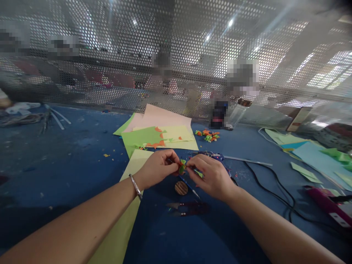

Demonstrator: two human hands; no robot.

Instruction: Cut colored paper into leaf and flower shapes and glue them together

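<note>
Left hand [161,165], right hand [213,174] pinched green-orange paper piece [182,167], roughly upright lengthwise, beyond wooden disc [181,188]; snips [196,208] took room nearer than disc.

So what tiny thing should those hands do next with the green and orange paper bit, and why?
Perhaps give the paper bit one gentle pinch to shape it: the left hand and right hand both have fingertips at it, and the pile of similar-coloured pieces behind looks folded or crinkled too.
</note>
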